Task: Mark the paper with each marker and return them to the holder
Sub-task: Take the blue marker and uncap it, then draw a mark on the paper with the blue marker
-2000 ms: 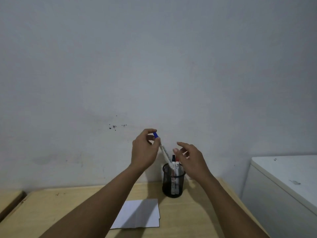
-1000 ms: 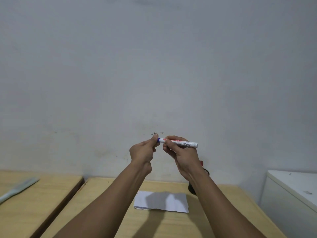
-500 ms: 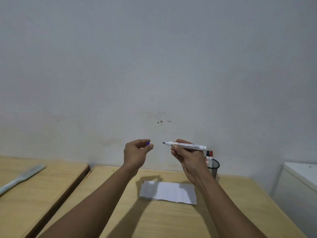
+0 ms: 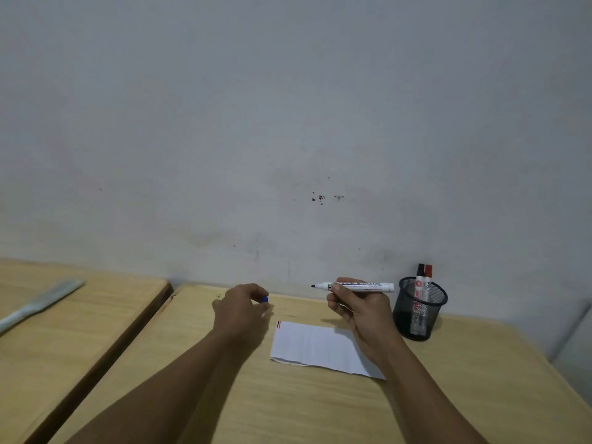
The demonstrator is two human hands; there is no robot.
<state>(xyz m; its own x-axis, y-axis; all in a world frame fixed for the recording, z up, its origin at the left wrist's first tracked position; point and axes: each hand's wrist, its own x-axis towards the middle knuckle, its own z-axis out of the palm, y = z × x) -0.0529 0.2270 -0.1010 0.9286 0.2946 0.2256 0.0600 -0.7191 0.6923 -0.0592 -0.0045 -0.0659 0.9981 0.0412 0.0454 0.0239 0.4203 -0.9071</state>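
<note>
My right hand [image 4: 362,310] grips a white marker [image 4: 365,286] held level above the desk, its uncapped dark tip pointing left. My left hand [image 4: 240,310] is closed around the marker's blue cap [image 4: 264,299], low over the desk to the left of the paper. A white sheet of paper [image 4: 317,346] lies flat between my forearms, with no marks visible on it. At the back right stands a black mesh holder [image 4: 418,310] with two markers in it, one black-capped [image 4: 420,271] and one red-capped [image 4: 428,271].
The work happens on a light wooden desk [image 4: 288,405] set against a grey wall. A second wooden desk [image 4: 64,331] adjoins on the left, separated by a dark gap, with a pale flat tool [image 4: 38,304] on it. A white cabinet edge [image 4: 576,347] shows at the far right.
The blue marker was lifted from the holder, then my left hand pulled its cap off. Both hands have since drifted apart and lowered toward the desk, and my view has tilted down.
</note>
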